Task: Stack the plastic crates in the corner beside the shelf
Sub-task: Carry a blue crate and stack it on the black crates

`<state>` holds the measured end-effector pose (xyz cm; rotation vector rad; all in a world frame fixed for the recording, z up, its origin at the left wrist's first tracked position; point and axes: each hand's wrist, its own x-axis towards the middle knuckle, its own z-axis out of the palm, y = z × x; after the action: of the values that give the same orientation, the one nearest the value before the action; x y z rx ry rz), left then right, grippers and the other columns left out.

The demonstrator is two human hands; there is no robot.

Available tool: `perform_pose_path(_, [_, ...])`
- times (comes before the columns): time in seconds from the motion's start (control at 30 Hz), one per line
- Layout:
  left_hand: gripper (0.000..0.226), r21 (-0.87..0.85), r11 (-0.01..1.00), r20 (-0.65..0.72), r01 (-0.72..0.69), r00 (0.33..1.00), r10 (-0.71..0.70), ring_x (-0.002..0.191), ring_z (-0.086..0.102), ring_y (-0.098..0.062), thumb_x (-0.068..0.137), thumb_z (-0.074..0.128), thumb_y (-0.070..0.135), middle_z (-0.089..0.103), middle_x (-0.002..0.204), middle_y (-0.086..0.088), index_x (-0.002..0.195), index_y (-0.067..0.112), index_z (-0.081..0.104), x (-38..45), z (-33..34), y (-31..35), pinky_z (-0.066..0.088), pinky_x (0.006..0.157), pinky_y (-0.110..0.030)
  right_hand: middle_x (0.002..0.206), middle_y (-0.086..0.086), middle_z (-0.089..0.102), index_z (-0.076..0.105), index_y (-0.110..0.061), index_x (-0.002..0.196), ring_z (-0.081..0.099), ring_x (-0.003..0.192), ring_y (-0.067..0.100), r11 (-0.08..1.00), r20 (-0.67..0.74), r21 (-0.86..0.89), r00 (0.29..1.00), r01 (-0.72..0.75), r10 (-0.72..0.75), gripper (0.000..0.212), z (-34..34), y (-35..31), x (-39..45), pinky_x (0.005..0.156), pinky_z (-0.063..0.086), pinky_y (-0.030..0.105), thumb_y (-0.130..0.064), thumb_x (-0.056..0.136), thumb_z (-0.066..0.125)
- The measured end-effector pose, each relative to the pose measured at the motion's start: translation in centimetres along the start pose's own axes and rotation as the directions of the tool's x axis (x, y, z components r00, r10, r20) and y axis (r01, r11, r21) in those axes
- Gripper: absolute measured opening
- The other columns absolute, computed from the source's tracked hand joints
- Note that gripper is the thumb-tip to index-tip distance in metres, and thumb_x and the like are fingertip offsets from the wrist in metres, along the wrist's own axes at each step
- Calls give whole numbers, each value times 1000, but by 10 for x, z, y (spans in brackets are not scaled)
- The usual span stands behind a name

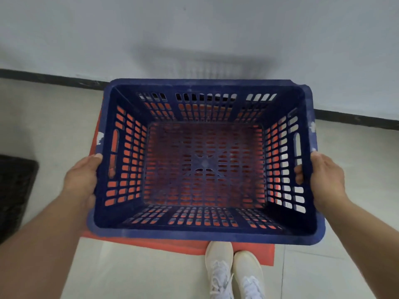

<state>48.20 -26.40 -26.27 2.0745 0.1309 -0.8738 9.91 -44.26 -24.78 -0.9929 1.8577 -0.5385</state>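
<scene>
Both hands grip the blue crate [205, 162] by its short sides: left hand [83, 178] wrapped around the left wall with the thumb up on the rim, fingers hidden under or outside the wall; right hand [323, 178] closed on the right wall, fingertips [299, 173] poking in through the handle slot, thumb on the rim. Firm hold on both sides, bare forearms run back to the lower corners of the frame. Crate is open side up, empty, slotted walls and a lattice floor with a cross-shaped hub in the middle, whitish scuffs on the rim near each hand. It sits directly above a red crate [254, 254], whose colour shows through nearly all the blue slots and whose rim sticks out at the lower edge and along the left side. Cannot tell if the blue one is already seated in the red one or held just over it. Far edge of the blue crate is near the white wall [194, 29], a blurred shadow of the crate falls on it, and a black skirting strip [43, 77] runs along the wall base. Light tiled floor [54, 117] all round. Dark mesh-like object [15, 190] at the left edge, well apart from the crates, too cropped to identify. Two white lace-up shoes [235, 275] just beside the red rim at the bottom.
</scene>
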Motion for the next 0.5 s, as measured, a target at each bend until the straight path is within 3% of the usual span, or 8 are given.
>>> perform_pose_path(0.1, [18, -43, 999, -32, 24, 999, -25, 70, 61, -27, 94, 50, 26, 65, 83, -11, 82, 17, 61, -37, -30, 6, 52, 67, -36, 69, 14, 57, 57, -1, 89, 45, 54, 26, 999, 62, -34, 998, 26, -24, 33, -11, -32, -21, 55, 41, 33, -25, 97, 37])
perform_pose_path(0.27, [21, -148, 986, -117, 83, 988, -101, 69, 61, -30, 93, 51, 27, 66, 82, -15, 92, 10, 64, -109, -105, 26, 53, 72, -38, 68, 12, 57, 55, -3, 85, 47, 56, 25, 983, 215, -124, 971, 138, -110, 33, -28, -98, -73, 55, 41, 35, -25, 99, 34])
perform_pose_path(0.43, [20, -307, 943, -210, 127, 958, -197, 43, 59, -18, 93, 51, 24, 64, 63, -9, 89, 8, 63, -190, -193, 49, 48, 61, -32, 70, 18, 54, 56, 3, 88, 45, 56, 25, 956, 361, -149, 914, 253, -185, 37, -36, -172, -141, 57, 39, 36, -24, 101, 34])
perform_pose_path(0.5, [20, -380, 917, -255, 121, 939, -230, 42, 57, -18, 94, 50, 21, 60, 65, -12, 83, 8, 60, -226, -224, 56, 46, 59, -30, 70, 19, 56, 56, 5, 88, 47, 58, 27, 931, 424, -179, 879, 319, -220, 38, -35, -200, -174, 57, 40, 37, -23, 102, 34])
